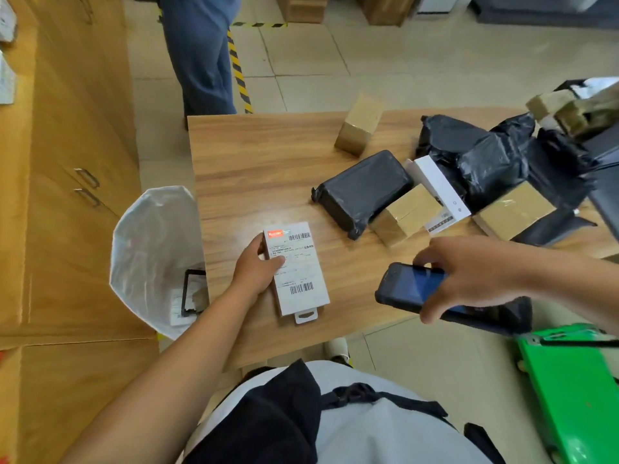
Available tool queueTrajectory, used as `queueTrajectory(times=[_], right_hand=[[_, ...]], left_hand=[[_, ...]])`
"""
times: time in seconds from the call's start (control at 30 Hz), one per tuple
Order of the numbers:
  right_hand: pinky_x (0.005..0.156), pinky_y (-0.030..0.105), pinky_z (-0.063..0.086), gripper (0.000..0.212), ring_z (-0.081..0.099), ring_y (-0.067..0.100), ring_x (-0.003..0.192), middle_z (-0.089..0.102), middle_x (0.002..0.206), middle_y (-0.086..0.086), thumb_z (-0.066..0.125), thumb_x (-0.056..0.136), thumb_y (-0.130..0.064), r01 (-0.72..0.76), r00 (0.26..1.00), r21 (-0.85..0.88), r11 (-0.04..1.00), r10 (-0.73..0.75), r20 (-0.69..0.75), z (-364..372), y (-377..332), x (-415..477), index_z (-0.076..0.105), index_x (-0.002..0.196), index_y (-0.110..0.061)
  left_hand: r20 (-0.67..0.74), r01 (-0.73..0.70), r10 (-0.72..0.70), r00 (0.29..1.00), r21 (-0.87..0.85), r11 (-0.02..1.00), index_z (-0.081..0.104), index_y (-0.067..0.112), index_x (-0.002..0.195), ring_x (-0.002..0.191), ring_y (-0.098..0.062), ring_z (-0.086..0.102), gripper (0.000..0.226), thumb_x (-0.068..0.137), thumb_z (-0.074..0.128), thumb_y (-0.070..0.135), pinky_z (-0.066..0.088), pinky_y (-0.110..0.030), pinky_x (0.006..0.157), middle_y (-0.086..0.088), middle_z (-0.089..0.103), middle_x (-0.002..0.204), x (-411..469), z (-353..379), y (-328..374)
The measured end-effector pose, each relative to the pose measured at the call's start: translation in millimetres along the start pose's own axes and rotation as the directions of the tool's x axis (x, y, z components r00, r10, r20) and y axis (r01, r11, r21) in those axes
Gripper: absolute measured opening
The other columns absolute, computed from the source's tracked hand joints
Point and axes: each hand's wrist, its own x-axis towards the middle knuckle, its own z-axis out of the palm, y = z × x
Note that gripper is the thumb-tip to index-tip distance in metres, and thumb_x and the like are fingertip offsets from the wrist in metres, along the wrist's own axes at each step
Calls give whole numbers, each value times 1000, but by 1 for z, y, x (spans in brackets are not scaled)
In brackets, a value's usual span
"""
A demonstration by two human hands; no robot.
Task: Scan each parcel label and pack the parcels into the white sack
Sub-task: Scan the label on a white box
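Observation:
A flat white parcel (299,269) with a barcode label lies label-up near the table's front left edge. My left hand (257,264) grips its left side, thumb on the label. To the right, my right hand (469,272) holds a dark handheld scanner (407,289) above the table, its head end toward the parcel. The white sack (152,242) stands open on the floor left of the table, with a parcel or two inside. More parcels wait at the back right: black bags (363,192), (485,155) and brown boxes (360,127), (407,214), (514,212).
The wooden table (254,169) has bare surface on its left half. Wooden cabinets (67,128) run along the left. A person in blue trousers (201,51) stands beyond the table. A green cart (576,390) sits at the lower right.

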Motion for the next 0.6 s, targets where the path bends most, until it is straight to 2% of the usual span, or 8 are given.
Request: queueTrajectory(times=[0.13,0.23,0.37,0.5,0.6], right_hand=[[65,32,49,63,59,14,79,63,91,-8,70,50,-74,-38,999,-121,992,42,32,11,-7,-7,62,97,-32],[65,31,50,66,59,15,81,62,91,-8,68,49,-73,-53,997,-97,994,58,51,18,-11,-8,62,102,-33],[70,34,54,66,60,16,78,61,86,-6,66,44,-73,-61,997,-78,995,65,42,28,-13,-8,63,94,-30],[63,30,50,65,60,16,76,63,85,-6,66,44,-72,-86,995,-54,995,89,47,31,-16,-10,64,92,-29],[60,29,47,66,61,17,76,64,85,-6,63,42,-71,-90,995,-45,995,92,50,33,-17,-11,66,92,-29]], left_hand=[[41,-9,9,999,1,1000,54,23,137,115,-9,54,55,88,67,0,41,-26,93,11,61,119,2,-4,0],[73,7,-8,997,15,1000,49,23,141,111,-5,50,57,91,64,0,40,-25,89,14,56,118,1,-7,4],[120,19,-22,993,22,1000,51,21,139,112,-11,56,55,90,62,-3,44,-26,87,9,61,118,4,-10,7],[149,40,-42,988,17,999,52,21,137,114,-15,58,53,92,60,-4,47,-29,85,8,60,121,5,-12,10],[162,59,-60,985,13,998,47,21,143,109,-13,57,56,94,58,-4,46,-24,77,9,57,122,4,-13,13]])
